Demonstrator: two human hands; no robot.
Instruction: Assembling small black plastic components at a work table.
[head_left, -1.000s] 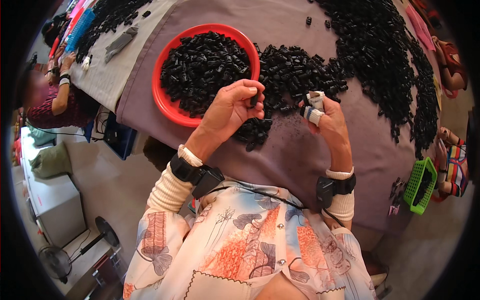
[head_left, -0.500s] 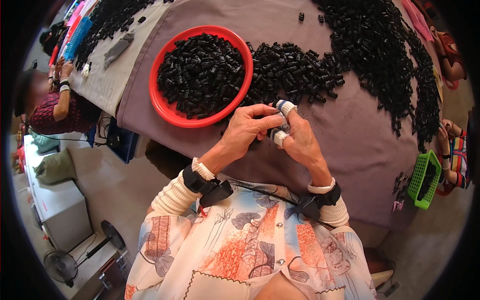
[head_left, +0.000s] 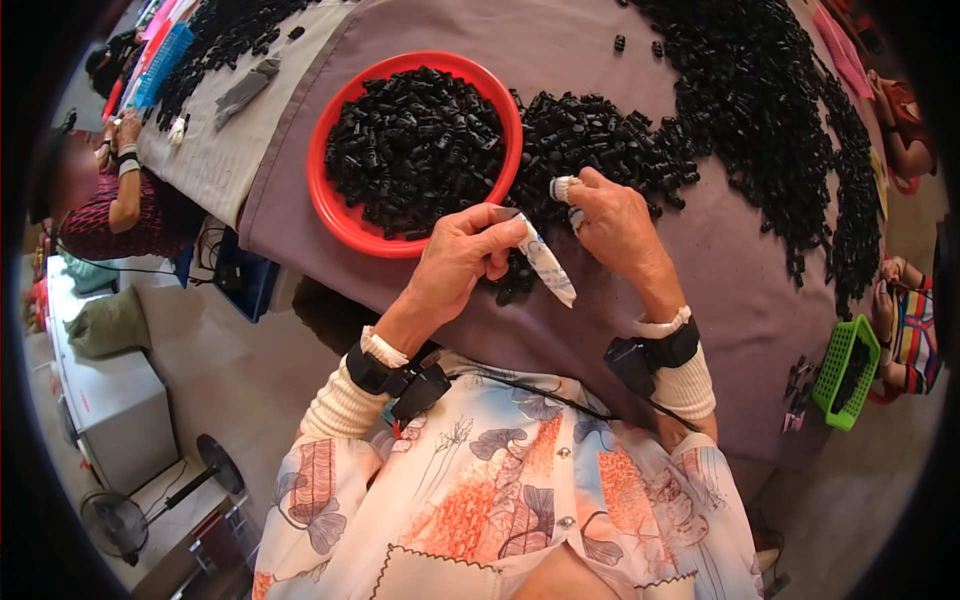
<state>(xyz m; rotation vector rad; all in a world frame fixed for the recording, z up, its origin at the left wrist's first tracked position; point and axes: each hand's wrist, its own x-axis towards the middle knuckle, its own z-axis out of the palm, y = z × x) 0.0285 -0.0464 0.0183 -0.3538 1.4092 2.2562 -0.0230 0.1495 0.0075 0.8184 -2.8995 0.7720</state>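
My left hand (head_left: 455,258) is closed, pinching a narrow white wrapped strip with blue markings (head_left: 547,265) between thumb and fingers. A small dark tip shows at the strip's upper end, and its tapered end points down and to the right. My right hand (head_left: 622,235) is a little apart from it, fingers curled in. White cloth finger covers (head_left: 563,188) are on its finger ends; whatever those fingers hold, if anything, is hidden. Just beyond my hands lies a loose pile of small black plastic parts (head_left: 610,145), and a red basin (head_left: 318,190) full of the same parts stands to the left.
A large heap of black parts (head_left: 745,130) spreads over the cloth-covered table (head_left: 700,370) at the right. A green basket (head_left: 850,375) sits at the right edge, near another person's arm. Another person (head_left: 125,205) sits at the left table. A fan (head_left: 218,465) stands lower left.
My hands have drawn apart, the right one moving up and to the right. The white strip, mostly hidden between both hands before, now shows in my left hand alone.
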